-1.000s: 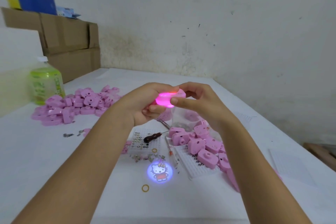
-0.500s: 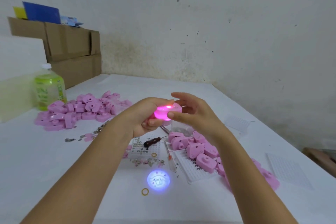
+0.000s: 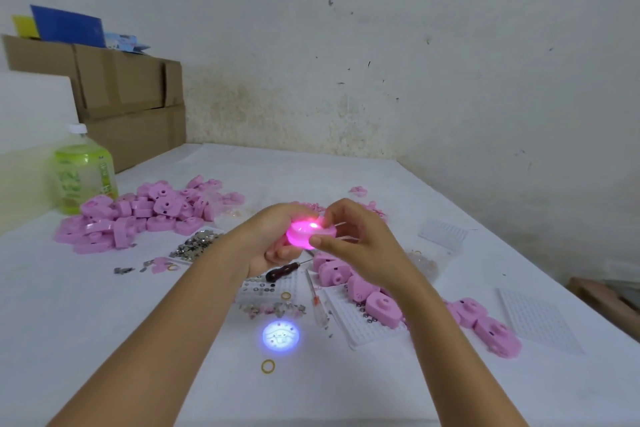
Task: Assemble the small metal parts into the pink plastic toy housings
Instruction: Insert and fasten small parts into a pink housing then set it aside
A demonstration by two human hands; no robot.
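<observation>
Left hand [image 3: 273, 239] curled round a glowing pink housing [image 3: 306, 232], right hand [image 3: 360, 246] pinching its near side, both holding it above mid-table [image 3: 104, 322], apparently aimed down to test its projected picture [image 3: 280, 336] toward the near edge.

A small, makeshift assembly workshop. A long table [image 3: 86, 315] covered in white sheeting carries heaps of identical pink plastic housings [image 3: 138, 215], a pile of small metal parts [image 3: 197, 244] and white gridded sorting trays [image 3: 360, 319]. Stacked cardboard cartons [image 3: 121, 87] stand at the far left corner against a bare, stained, scuffed white wall [image 3: 450, 80].
</observation>
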